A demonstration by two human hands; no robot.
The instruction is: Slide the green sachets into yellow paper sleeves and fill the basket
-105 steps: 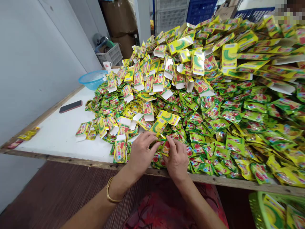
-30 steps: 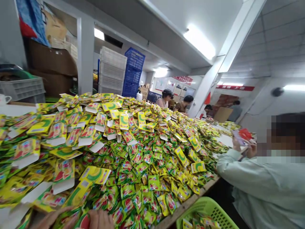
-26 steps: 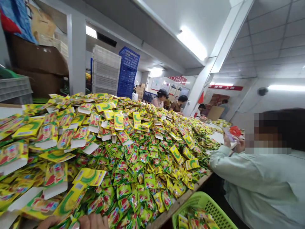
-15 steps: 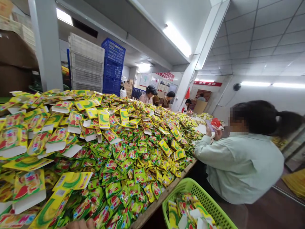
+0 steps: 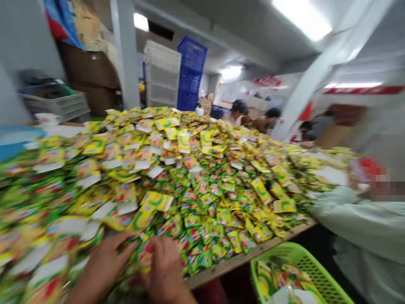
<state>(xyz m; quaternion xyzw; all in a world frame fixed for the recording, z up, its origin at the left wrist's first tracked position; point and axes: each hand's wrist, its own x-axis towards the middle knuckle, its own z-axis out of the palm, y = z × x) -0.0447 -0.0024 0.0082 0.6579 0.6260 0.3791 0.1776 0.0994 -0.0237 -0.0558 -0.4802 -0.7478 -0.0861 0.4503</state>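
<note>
Both hands sit low at the near edge of the long wooden-edged table (image 5: pixel 221 267), and the whole picture is blurry. The left hand (image 5: pixel 103 268) and the right hand (image 5: pixel 164 270) are close together, with a small shiny green and yellow packet with a red picture (image 5: pixel 144 255) between them. The fingers of both hands seem to pinch this packet, but the blur makes it hard to be sure how tight the hold is. The wrists are cut off by the bottom of the picture.

The packet is right at the near edge of the table, touching the big heap of green and yellow packets (image 5: pixel 205 202) that covers most of the tabletop. On the far side of the heap lie flat yellow cardboard boxes with white flaps (image 5: pixel 158 200), mixed in with the packets. The words on them cannot be read.

A bright green plastic basket (image 5: pixel 303 270) stands below the near edge on the right, with more packets inside; its lower part is cut off. A person in a pale green sleeve (image 5: pixel 354 223) sits at the right edge of the table, only partly in view. At the far end, stacked white and blue plastic crates (image 5: pixel 177 74) stand by a pillar. Other people there are too blurry to make out.
</note>
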